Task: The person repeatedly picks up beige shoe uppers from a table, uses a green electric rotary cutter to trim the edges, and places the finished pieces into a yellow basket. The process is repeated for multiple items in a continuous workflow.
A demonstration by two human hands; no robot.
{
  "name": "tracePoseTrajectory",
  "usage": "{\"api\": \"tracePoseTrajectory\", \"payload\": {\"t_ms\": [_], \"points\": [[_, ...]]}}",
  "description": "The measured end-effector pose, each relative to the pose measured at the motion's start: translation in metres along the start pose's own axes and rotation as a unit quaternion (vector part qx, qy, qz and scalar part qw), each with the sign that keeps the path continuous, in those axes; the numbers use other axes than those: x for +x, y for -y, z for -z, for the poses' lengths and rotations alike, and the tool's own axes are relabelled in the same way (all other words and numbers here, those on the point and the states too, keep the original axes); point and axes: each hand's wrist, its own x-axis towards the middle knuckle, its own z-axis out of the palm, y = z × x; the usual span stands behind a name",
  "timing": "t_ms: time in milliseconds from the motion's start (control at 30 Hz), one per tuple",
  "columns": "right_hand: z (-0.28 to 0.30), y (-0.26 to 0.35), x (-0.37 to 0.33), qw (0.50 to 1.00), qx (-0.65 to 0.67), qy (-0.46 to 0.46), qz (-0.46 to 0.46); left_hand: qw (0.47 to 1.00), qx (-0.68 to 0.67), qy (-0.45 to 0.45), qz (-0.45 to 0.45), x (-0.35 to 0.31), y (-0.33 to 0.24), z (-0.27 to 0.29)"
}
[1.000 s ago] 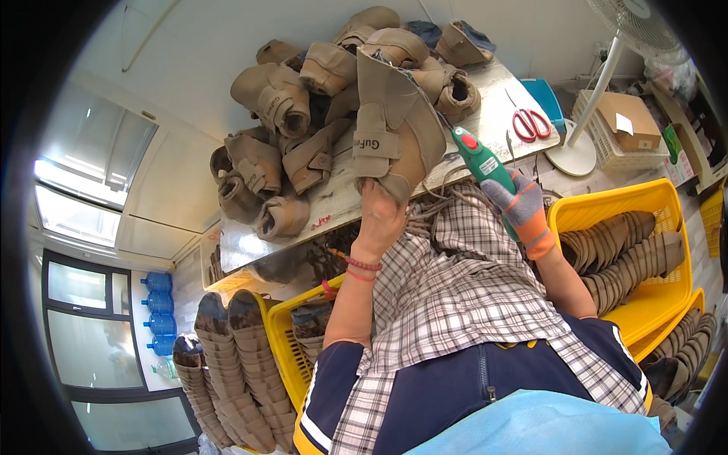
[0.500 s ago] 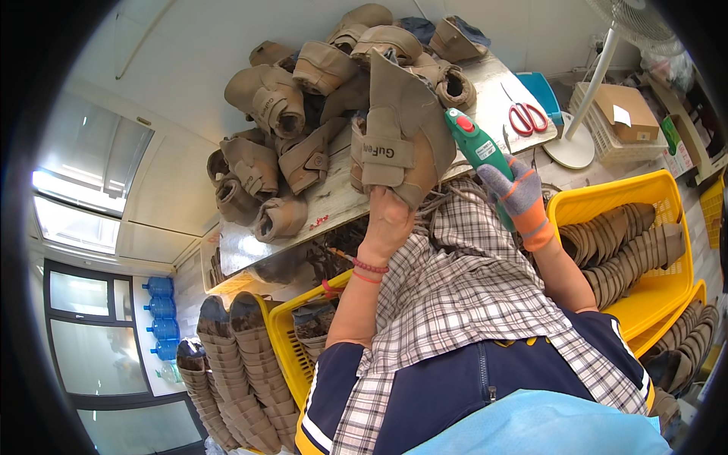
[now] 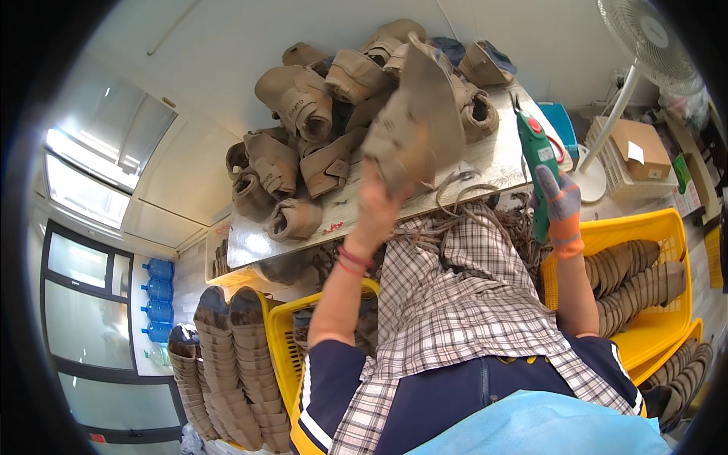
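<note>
From here I see the bare left hand (image 3: pixel 379 201) clamped on the low end of a tan shoe piece (image 3: pixel 417 125), up over the table (image 3: pixel 250 249). It is too blurry to show writing. The gloved right hand (image 3: pixel 559 199) is wrapped around a green tool (image 3: pixel 538 149) with a small pale label. In the shoe pile (image 3: pixel 356 76), one strap (image 3: pixel 302 110) has dark letters. The yellow basket (image 3: pixel 644 334) at right holds rows of tan pieces (image 3: pixel 644 290). A moment ago, the tool was close beside the shoe piece; now they are well apart.
</note>
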Motion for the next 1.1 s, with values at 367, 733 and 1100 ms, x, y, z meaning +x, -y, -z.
{"api": "tracePoseTrajectory", "payload": {"t_ms": [367,733,1100], "points": [[0.012,-0.026,-0.022,0.999,-0.009,0.01,-0.047,0.859,-0.285,-0.388,0.171,0.157,0.13,0.057],[0.007,-0.051,-0.023,0.995,-0.056,0.031,-0.074,0.758,-0.409,-0.247,0.444,-0.079,0.137,-0.061],[-0.005,-0.051,-0.015,0.939,-0.3,0.067,0.153,0.593,-0.529,-0.295,0.53,-0.04,0.129,0.04]]}}
